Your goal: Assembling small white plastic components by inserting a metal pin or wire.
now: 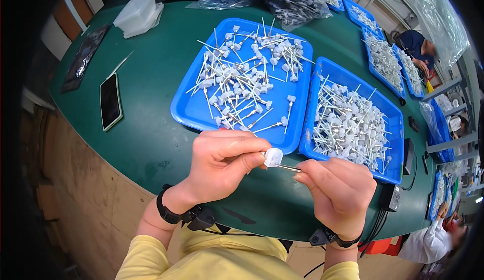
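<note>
My left hand pinches a small white plastic cap between thumb and fingers, just above the green table's near edge. My right hand holds the thin metal pin that sticks out of that cap. Both hands meet in front of two blue trays. The left blue tray holds several scattered white-capped pins. The right blue tray is piled with many of the same pieces. Black bands with small devices sit on both wrists.
A dark phone lies on the green table at the left, with a white lidded container and a dark sheet beyond. More blue trays and plastic bags line the far side. Other people work at the right.
</note>
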The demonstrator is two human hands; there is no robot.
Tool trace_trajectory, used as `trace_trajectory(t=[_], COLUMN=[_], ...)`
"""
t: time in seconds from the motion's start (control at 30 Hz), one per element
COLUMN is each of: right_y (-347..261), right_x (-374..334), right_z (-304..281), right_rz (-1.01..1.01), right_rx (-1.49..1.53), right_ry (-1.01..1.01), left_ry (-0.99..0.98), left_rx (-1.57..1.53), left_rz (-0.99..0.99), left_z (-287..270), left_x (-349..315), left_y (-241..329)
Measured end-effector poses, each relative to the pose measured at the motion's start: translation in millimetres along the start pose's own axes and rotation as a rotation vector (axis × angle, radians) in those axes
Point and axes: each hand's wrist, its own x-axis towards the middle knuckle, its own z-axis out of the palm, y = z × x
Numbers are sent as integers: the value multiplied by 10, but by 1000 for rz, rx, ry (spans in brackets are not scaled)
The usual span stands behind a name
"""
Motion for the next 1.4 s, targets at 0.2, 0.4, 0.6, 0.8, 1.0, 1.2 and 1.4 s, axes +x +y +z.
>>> trace_trajectory(t=[0.2, 0.4, 0.6, 0.8, 1.0, 1.2, 1.4], right_y=[105, 115, 60, -1, 97, -74, -13], right_x=[5, -13, -14, 45, 13, 20, 4], right_z=[25, 34, 37, -46, -173, 119, 134], right_rz=[224, 204, 190, 103, 458, 590, 588], right_rx=[421, 392, 294, 133, 593, 981, 920], right_ry=[-87, -67, -73, -61, -91, -104, -87], left_ry=[-28, -55, -25, -5, -28, -17, -21], left_rx=[40, -16, -92, 6, -56, -22, 47], left_rz=[25, -15, -96, -9, 201, 253, 247], left_z=[-26, -14, -2, -23, -19, -37, 16], left_x=[-2, 9, -20, 2, 41, -15, 61], left_y=[-16, -24, -12, -19, -56, -28, -35])
